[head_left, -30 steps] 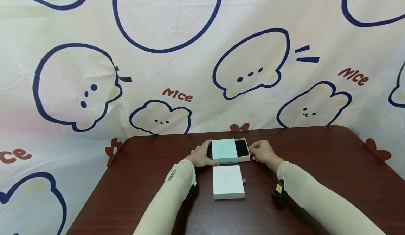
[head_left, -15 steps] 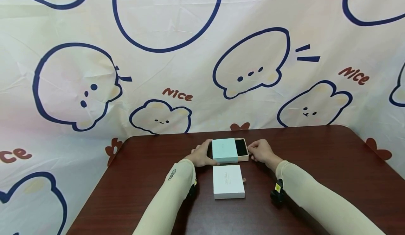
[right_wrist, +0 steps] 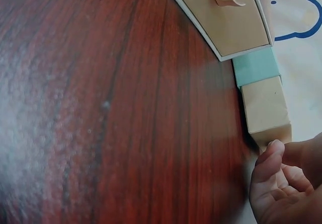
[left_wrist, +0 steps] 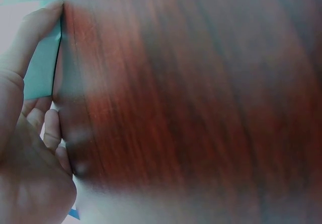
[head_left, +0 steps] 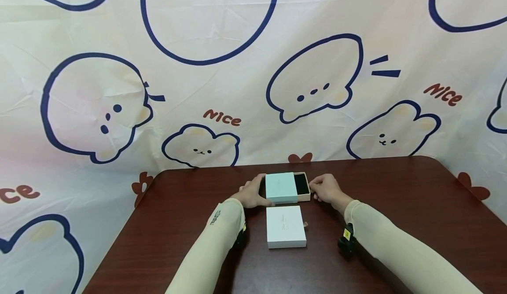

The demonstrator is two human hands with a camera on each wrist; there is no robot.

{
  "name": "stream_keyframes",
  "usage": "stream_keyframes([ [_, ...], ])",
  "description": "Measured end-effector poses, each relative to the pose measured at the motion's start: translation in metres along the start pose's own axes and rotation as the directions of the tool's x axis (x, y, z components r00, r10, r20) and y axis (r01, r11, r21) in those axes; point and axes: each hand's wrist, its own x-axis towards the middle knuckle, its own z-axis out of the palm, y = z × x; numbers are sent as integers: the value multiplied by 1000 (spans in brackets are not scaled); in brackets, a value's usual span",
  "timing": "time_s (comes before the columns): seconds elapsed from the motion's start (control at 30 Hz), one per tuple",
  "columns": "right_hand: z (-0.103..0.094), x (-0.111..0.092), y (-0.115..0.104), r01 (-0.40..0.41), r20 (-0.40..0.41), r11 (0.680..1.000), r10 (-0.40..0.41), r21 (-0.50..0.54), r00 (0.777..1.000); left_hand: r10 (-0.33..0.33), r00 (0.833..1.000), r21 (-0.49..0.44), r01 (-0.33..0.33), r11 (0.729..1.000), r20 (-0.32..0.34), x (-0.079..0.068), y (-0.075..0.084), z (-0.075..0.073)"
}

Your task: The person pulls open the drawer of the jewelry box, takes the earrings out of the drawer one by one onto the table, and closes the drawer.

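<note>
A mint-green sliding box (head_left: 280,188) lies near the table's back edge, its tan drawer (right_wrist: 266,105) partly out to the right. Dark lining shows inside the drawer in the head view. My left hand (head_left: 250,195) grips the mint sleeve from the left, thumb along its near side; in the left wrist view that thumb (left_wrist: 43,22) presses by the corner. At the drawer's outer end, my right hand (head_left: 327,189) has thumb and forefinger pinched together on the pull tab, which the fingertips mostly hide. Closer to me lies a closed white box (head_left: 286,227).
From the white box's right side sticks a small tan ribbon tab (right_wrist: 226,1). Both boxes rest on a dark reddish-brown table (head_left: 190,250). Behind it hangs a pale curtain (head_left: 253,87) with cartoon drawings.
The drawer has slid slightly left into the mint sleeve, and my right hand has moved left with it. The left hand and the white box have stayed put.
</note>
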Motion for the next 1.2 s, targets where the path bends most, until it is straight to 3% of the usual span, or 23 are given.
stream_keyframes([
  [1.2, 4, 4, 2, 33, 11, 999, -33, 15, 999, -5, 1000, 18, 5, 1000, -12, 5, -1, 2],
])
